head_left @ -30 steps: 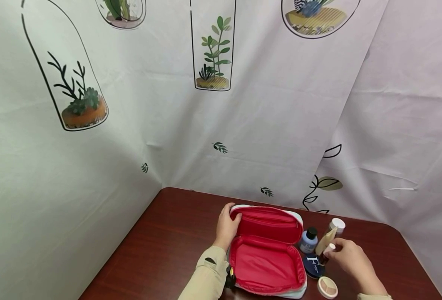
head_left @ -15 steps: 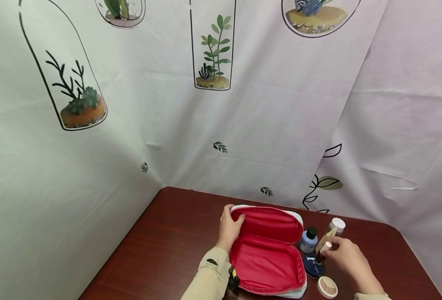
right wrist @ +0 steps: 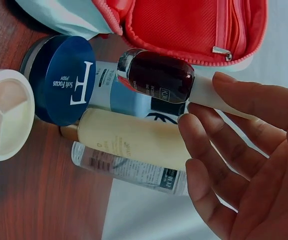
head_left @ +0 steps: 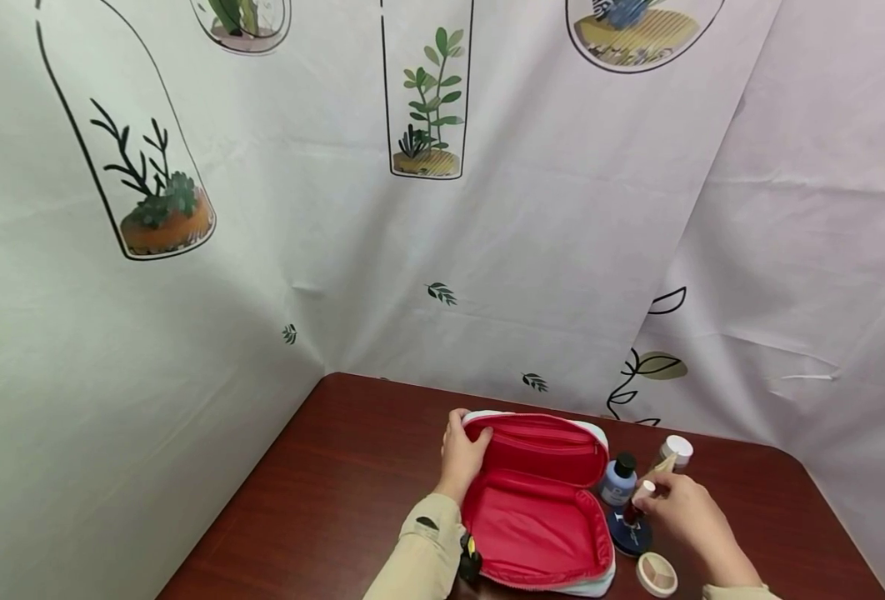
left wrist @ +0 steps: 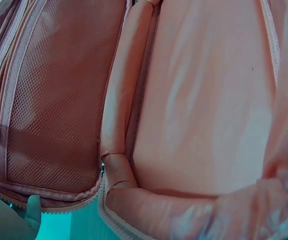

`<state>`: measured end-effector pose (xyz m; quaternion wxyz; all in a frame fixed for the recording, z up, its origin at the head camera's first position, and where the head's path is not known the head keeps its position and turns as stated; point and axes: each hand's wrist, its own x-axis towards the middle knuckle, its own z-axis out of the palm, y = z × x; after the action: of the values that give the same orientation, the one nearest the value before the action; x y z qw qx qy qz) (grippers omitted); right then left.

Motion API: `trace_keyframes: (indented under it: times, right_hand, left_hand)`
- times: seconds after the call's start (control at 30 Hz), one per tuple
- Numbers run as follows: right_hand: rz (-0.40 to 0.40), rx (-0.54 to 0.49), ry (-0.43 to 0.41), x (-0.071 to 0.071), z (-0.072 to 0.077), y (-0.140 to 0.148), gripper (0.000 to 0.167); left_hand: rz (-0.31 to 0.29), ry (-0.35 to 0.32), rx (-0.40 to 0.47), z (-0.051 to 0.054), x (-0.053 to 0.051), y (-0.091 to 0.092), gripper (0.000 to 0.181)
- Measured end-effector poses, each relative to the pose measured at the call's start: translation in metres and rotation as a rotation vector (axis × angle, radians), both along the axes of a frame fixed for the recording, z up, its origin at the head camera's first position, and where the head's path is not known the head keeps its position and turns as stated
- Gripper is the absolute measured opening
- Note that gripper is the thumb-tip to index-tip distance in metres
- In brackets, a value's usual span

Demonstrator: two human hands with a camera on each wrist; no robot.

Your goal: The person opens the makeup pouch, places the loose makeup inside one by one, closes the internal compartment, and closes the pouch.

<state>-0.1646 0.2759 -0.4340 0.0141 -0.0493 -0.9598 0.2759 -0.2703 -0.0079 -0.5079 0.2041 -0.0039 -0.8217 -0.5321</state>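
A cosmetic bag (head_left: 536,533) with a red lining lies unzipped on the table, its lid raised. My left hand (head_left: 461,458) grips the lid's left edge, thumb on the inner side; in the left wrist view only parts of its fingers (left wrist: 33,210) show beside the mesh pocket (left wrist: 59,100). With thumb and fingers, my right hand (head_left: 690,510) pinches the white cap of a dark red nail polish bottle (right wrist: 158,76). That bottle is held above a round dark blue powder case (right wrist: 64,80), just right of the bag.
Right of the bag stand a light blue bottle (head_left: 617,483) with a black cap, a cream-coloured tube (right wrist: 134,140) and a clear bottle (right wrist: 126,167) with a white cap. A round three-shade palette (head_left: 657,575) lies nearer. A black object (head_left: 469,560) is by my left sleeve.
My right hand has moved left towards the bag with the nail polish. My left hand has shifted slightly right on the lid, which stays raised.
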Motion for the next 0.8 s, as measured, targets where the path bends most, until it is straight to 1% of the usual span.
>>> trace_keyframes:
  times: [0.07,0.13,0.17,0.2,0.23,0.37,0.6,0.8]
  right_hand:
    - [0.004,0.000,0.004,-0.001,0.000,-0.002,0.022]
    - [0.009,-0.006,0.004,-0.002,0.001,-0.003,0.019]
    - [0.010,-0.010,0.004,-0.002,0.001,-0.004,0.018]
    - [0.010,-0.012,0.005,-0.002,0.002,-0.005,0.017]
    - [0.012,-0.016,0.004,-0.002,0.002,-0.006,0.016]
    - [0.022,-0.031,-0.005,-0.002,0.005,-0.011,0.012]
    - [0.055,-0.017,0.037,-0.006,0.008,-0.020,0.017]
    - [0.064,-0.026,0.042,-0.010,0.013,-0.028,0.016]
  left_hand:
    - [-0.003,0.017,-0.002,-0.001,0.000,-0.001,0.038]
    - [-0.004,-0.001,0.004,0.000,0.000,0.000,0.039]
    - [-0.002,-0.014,0.004,0.001,0.000,0.000,0.039]
    - [-0.010,-0.050,0.014,0.003,0.000,0.000,0.039]
    - [-0.011,-0.066,0.013,0.004,0.000,0.000,0.040]
    - [-0.009,-0.111,-0.009,0.006,0.000,-0.001,0.041]
    - [-0.018,-0.114,-0.010,0.007,0.002,0.001,0.043]
    - [0.002,-0.126,-0.027,0.007,0.001,0.003,0.042]
